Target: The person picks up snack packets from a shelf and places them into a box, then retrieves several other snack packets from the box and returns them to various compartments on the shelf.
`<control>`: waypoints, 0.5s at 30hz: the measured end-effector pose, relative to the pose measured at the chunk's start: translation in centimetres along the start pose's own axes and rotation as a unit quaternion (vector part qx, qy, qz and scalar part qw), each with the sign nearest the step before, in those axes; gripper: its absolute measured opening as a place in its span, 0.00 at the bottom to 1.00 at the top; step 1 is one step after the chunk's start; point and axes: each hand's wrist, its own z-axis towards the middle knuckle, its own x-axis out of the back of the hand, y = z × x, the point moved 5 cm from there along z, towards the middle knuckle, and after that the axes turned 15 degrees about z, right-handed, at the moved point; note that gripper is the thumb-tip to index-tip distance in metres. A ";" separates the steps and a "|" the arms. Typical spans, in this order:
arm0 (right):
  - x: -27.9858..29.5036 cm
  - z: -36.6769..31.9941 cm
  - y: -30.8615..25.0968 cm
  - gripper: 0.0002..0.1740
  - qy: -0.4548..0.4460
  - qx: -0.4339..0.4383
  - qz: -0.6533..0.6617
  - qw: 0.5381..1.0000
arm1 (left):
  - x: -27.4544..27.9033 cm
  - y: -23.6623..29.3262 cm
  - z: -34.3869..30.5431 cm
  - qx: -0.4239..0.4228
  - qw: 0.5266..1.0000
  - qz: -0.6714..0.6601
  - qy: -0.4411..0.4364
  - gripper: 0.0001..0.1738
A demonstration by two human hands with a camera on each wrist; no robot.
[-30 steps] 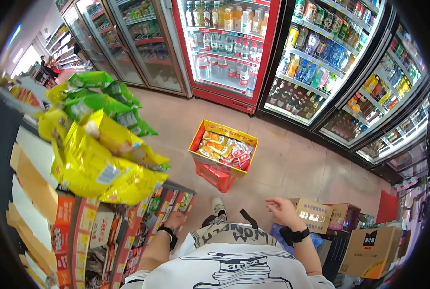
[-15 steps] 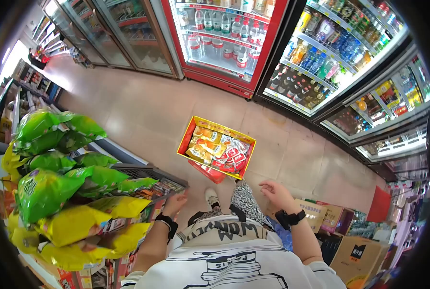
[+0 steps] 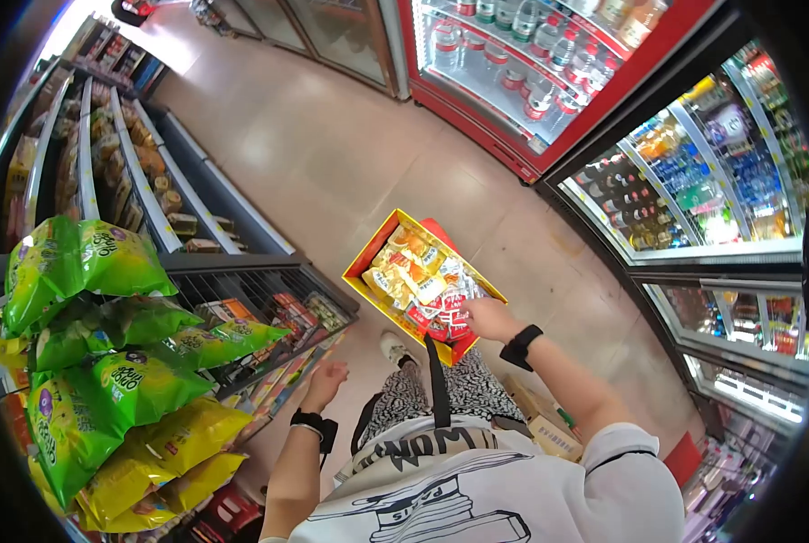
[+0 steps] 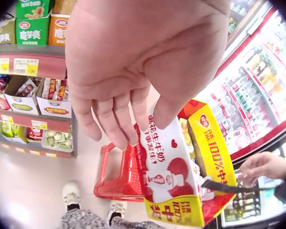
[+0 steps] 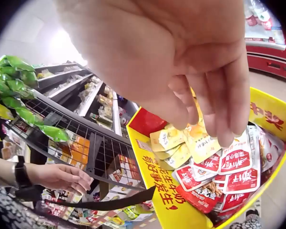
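A yellow-rimmed cardboard box holds small snack packets, yellow-orange ones at one end and red-and-white ones at the other. My right hand reaches over the box's near right side, its loosely bent fingers close above the packets. Nothing shows in its grasp in the right wrist view. My left hand hangs beside the shelf, left of the box, fingers relaxed and holding nothing. Under the box stands a red plastic stool.
Green and yellow snack bags hang at the left, by a wire-fronted shelf. A red drinks fridge and a black-framed cooler line the far right. Cardboard cartons lie by my right side. A black strap hangs in front of me.
My right hand has moved forward and left, from beside the box to over its packets. The left hand stays low by the shelf. The view has turned and come nearer the box.
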 end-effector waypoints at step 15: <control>-6.0 14.4 4.0 0.47 0.045 -0.100 0.020 0.994 | -6.8 7.8 3.8 0.015 0.971 -0.235 -0.045 0.14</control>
